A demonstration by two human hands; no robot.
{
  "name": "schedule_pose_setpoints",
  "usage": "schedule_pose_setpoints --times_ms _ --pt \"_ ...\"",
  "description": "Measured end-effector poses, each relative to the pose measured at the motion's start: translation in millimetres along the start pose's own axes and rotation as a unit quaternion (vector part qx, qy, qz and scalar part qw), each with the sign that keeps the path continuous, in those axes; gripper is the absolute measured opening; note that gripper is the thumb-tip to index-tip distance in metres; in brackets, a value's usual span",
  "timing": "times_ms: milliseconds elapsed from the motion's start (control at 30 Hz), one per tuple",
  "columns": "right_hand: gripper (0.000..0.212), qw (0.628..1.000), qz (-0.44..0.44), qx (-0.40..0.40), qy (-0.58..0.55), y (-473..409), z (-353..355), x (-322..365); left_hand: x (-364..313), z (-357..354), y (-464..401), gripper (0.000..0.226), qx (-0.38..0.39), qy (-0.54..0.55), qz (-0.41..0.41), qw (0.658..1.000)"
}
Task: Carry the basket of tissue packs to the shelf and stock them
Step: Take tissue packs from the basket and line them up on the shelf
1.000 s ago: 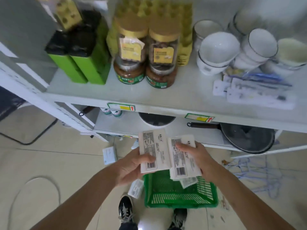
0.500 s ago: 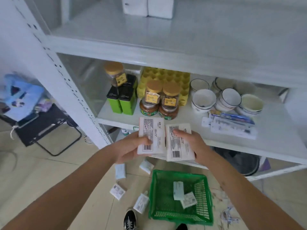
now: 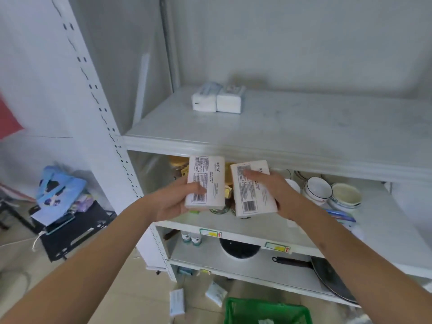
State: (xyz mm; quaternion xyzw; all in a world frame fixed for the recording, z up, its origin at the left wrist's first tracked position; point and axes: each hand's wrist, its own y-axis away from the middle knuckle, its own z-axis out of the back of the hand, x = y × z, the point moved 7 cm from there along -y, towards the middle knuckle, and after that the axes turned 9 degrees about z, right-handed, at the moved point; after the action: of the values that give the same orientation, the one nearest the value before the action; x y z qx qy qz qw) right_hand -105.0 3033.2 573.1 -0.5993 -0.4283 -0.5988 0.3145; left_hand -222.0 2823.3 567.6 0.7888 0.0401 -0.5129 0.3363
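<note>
My left hand point(image 3: 174, 200) grips one white tissue pack point(image 3: 209, 176) with its barcode facing me. My right hand point(image 3: 278, 194) grips a second white tissue pack point(image 3: 258, 202). Both packs are held side by side just below the front edge of the upper shelf point(image 3: 257, 146). Two tissue packs point(image 3: 217, 101) lie at the back left of that shelf. The green basket point(image 3: 266, 311) stands on the floor below, with a pack showing inside it. Two loose packs point(image 3: 177, 301) lie on the floor next to it.
The middle shelf holds jars and white bowls point(image 3: 332, 191). Below are a black pan point(image 3: 327, 272), a black pot and small bottles. The perforated white upright point(image 3: 112, 141) bounds the shelf on the left. A black stool with blue bags point(image 3: 60, 206) stands left.
Both hands have risen with the packs from above the basket up to the upper shelf's front edge. My view has tilted upward, bringing the upper shelf into view.
</note>
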Motion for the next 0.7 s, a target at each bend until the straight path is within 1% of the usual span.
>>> schedule_pose_setpoints --times_ms 67,167,200,300,400,533,700 --pt "0.046 1.0 0.01 -0.001 -0.002 -6 -6 14 -20 2 4 0.057 -0.002 -0.001 -0.019 1.0" --pt "0.064 0.999 0.045 -0.012 0.011 -17 -13 43 -51 8 6 0.052 -0.004 0.006 -0.052 0.999" --pt "0.066 0.998 0.058 -0.017 0.009 -22 -15 55 -61 11 6 0.053 -0.009 0.01 -0.061 0.998" --pt "0.057 0.996 0.088 -0.026 0.003 -38 -19 89 -95 17 1 0.056 -0.035 -0.009 -0.09 0.995" --pt "0.048 0.993 0.101 -0.053 -0.002 -58 -21 114 -126 18 -8 0.052 -0.072 -0.055 -0.105 0.99" --pt "0.048 0.989 0.118 -0.094 -0.001 -83 -13 133 -160 19 -23 0.037 -0.089 -0.032 -0.122 0.988" --pt "0.047 0.989 0.084 -0.122 -0.014 -110 -2 132 -181 22 -38 0.035 -0.145 -0.081 -0.137 0.977"
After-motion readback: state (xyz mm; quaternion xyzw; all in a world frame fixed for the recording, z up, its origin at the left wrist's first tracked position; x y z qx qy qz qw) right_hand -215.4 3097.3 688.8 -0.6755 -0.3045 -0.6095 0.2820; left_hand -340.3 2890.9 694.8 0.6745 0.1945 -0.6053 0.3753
